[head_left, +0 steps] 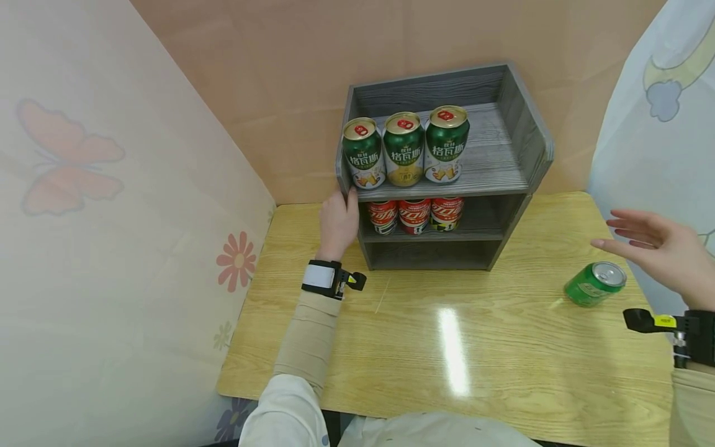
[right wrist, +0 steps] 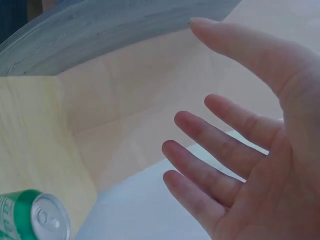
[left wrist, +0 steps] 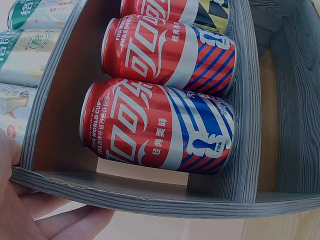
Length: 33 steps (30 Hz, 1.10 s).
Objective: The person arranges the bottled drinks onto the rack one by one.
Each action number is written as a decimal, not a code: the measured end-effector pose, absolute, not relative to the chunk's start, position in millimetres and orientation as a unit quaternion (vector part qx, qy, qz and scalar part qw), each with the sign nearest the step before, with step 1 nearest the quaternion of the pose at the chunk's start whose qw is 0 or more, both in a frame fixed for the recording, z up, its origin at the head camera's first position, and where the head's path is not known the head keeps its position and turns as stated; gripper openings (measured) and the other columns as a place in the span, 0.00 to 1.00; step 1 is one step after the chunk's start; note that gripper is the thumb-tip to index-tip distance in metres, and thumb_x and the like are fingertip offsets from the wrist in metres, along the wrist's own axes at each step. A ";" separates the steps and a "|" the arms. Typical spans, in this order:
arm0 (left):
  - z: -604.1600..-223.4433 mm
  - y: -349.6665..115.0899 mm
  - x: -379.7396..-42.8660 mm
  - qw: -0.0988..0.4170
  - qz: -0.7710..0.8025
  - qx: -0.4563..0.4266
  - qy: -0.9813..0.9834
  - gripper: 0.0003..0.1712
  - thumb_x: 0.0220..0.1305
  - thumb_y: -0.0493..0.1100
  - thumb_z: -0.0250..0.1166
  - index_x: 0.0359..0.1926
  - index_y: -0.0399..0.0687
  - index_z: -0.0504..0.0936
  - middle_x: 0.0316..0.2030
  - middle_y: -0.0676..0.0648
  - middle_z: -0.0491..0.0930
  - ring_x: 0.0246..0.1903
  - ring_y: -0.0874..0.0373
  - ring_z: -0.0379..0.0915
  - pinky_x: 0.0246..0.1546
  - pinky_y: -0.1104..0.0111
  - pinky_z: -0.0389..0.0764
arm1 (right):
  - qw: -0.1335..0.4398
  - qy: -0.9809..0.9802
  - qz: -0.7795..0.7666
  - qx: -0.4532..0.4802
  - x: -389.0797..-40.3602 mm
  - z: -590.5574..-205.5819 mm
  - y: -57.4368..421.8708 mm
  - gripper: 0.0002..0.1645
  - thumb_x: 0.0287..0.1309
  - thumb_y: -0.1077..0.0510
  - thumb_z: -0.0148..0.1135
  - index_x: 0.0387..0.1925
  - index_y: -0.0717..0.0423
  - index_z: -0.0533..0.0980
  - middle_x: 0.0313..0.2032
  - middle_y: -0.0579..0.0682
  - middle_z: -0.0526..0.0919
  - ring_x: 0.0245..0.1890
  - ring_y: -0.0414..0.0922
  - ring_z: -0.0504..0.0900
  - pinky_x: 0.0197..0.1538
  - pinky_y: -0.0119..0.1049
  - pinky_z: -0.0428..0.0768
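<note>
My left hand (head_left: 337, 225) grips the left side of a grey wooden shelf rack (head_left: 447, 236). In the left wrist view, its fingers (left wrist: 75, 225) lie against the outside of the side panel, with the thumb partly cut off at the frame edge. Three green cans (head_left: 404, 149) stand in a row on the top tier. Below them, three red cola cans (head_left: 414, 216) stand on the middle tier. My right hand (head_left: 665, 248), fingers apart and holding nothing, hovers near a green can (head_left: 592, 285) standing on the table.
The rack stands at the back of a yellow wood-grain table (head_left: 503, 354). Behind it is a brown backdrop (head_left: 268, 81). Pale printed curtains hang at the left (head_left: 112, 248) and right (head_left: 642, 161). Both wrists wear strapped cameras.
</note>
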<state>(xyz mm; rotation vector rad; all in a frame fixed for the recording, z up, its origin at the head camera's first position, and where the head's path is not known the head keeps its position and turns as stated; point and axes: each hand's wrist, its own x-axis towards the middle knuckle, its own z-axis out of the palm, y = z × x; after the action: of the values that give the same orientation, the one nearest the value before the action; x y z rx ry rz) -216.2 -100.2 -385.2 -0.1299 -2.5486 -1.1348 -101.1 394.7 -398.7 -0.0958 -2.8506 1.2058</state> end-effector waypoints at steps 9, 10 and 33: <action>-387.0 -100.4 -216.7 0.175 -0.404 -0.050 -0.896 0.19 0.80 0.50 0.48 0.35 0.41 0.72 0.22 0.46 0.65 0.22 0.50 0.66 0.21 0.60 0.62 | 0.017 -0.916 0.396 -0.059 -101.8 -420.3 407.0 0.48 0.71 0.43 0.61 0.80 0.57 0.50 0.72 0.58 0.64 0.71 0.42 0.64 0.68 0.66 0.55; -387.0 -100.5 -216.6 0.175 -0.404 -0.051 -0.896 0.19 0.80 0.50 0.48 0.35 0.41 0.72 0.22 0.46 0.65 0.22 0.50 0.66 0.21 0.60 0.62 | 0.020 -0.915 0.399 -0.062 -101.7 -423.9 408.9 0.48 0.71 0.43 0.61 0.80 0.57 0.51 0.69 0.49 0.67 0.67 0.32 0.65 0.69 0.64 0.55; -385.7 -100.9 -216.2 0.175 -0.401 -0.053 -0.898 0.19 0.80 0.49 0.48 0.34 0.41 0.72 0.22 0.46 0.66 0.21 0.50 0.66 0.21 0.61 0.62 | -0.021 -0.909 0.397 -0.123 -98.6 -470.9 433.3 0.53 0.73 0.40 0.54 0.77 0.72 0.45 0.73 0.78 0.47 0.70 0.78 0.46 0.62 0.76 0.52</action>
<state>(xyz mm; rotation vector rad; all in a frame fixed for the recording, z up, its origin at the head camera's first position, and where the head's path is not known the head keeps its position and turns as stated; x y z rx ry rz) -216.2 -100.9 -385.7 -0.1502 -2.5429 -1.1365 -98.6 433.3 -470.9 -0.3921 -2.8959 1.2626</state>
